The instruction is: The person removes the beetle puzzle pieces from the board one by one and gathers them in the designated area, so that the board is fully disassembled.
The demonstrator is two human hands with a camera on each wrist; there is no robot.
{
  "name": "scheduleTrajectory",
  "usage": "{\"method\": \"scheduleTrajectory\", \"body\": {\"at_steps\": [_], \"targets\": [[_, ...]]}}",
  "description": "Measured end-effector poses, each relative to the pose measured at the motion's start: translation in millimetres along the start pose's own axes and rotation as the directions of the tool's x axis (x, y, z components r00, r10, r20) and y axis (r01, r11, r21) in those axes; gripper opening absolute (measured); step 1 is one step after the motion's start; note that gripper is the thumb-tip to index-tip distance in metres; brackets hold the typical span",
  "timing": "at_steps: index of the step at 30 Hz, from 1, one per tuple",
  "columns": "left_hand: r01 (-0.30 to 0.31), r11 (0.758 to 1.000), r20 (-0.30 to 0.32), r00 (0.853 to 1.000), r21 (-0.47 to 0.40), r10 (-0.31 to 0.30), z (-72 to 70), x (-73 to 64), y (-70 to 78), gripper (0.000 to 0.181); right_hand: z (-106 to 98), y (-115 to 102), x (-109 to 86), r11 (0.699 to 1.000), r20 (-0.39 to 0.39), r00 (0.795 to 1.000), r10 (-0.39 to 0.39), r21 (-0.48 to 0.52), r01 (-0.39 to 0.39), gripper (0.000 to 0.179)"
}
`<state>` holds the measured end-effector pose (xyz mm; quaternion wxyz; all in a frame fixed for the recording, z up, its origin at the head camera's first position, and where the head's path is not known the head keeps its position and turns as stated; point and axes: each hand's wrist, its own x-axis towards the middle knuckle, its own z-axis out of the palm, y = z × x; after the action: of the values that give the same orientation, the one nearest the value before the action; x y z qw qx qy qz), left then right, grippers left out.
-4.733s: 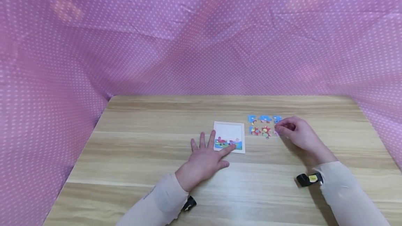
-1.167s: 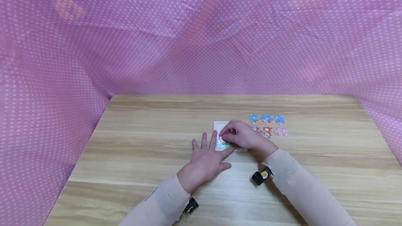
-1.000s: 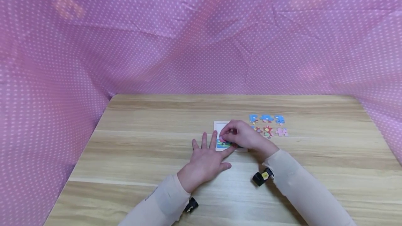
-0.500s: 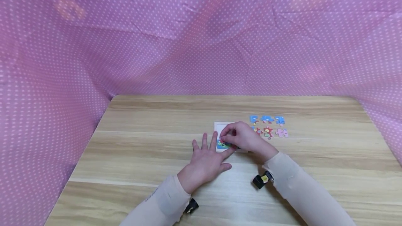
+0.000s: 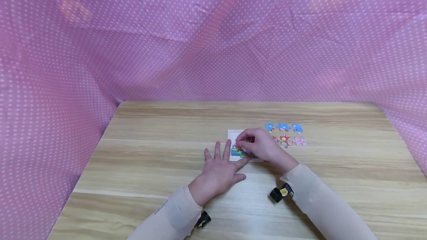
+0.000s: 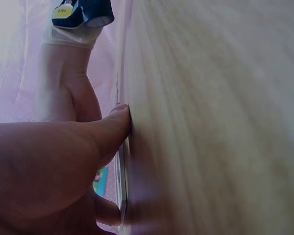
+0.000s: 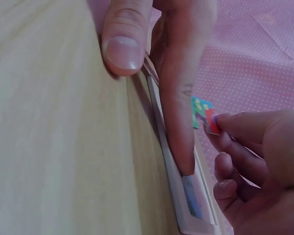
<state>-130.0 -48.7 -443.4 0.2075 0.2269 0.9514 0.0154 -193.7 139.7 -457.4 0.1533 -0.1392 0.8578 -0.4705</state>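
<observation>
- Right wrist view: pinching a puzzle piece [image 7: 211, 122], tilted and raised beside the tray [image 7: 198, 226], between right-hand [image 7: 279, 156] thumb and finger; pressing down inside the tray with one finger of the left hand [image 7: 179, 58].
- Head view: apparently fitting that piece over the tray's near-left part; spreading the left hand across its near edge; to its right, loose pieces [image 5: 284, 140] on the worktop [image 5: 150, 151]. Next, probably needing levelling, alignment, pressing in.
- Left wrist view: bracing the tray's edge.

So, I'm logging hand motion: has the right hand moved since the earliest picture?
Yes: the right hand went left, from the loose pieces to over the puzzle frame.
</observation>
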Motion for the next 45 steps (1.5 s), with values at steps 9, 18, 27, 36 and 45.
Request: {"method": "scheduleTrajectory", "body": {"at_steps": [9,18,27,36,45], "targets": [[0.005,1.0,-0.013,1.0,-0.017,-0.006,5.1,0.8,0.2,0.061,-12.4,2.4,-13.4,0.999,-0.064,0.997,-0.037,0.02,0.038,0.014],[0.003,1.0,-0.012,1.0,-0.03,-0.004,4.9,0.1,-0.8,0.061,-20.3,10.9,-17.6,0.999,-0.096,0.995,-0.041,0.015,0.042,0.012],[0.0,0.999,-0.009,1.0,-0.053,-0.001,5.4,0.7,-0.1,0.061,-17.3,17.9,-15.0,0.999,-0.086,0.996,0.017,0.028,-0.015,0.012],[0.004,0.998,0.001,1.0,-0.065,-0.004,4.7,2.0,0.2,0.062,-20.6,17.4,-16.3,0.999,-0.081,0.996,0.032,0.04,-0.029,0.013],[-0.002,0.995,0.002,1.0,-0.099,0.003,0.8,-1.4,0.2,0.062,-32.2,21.4,-29.7,0.999,-0.099,0.995,0.026,0.038,-0.022,0.012]]}}
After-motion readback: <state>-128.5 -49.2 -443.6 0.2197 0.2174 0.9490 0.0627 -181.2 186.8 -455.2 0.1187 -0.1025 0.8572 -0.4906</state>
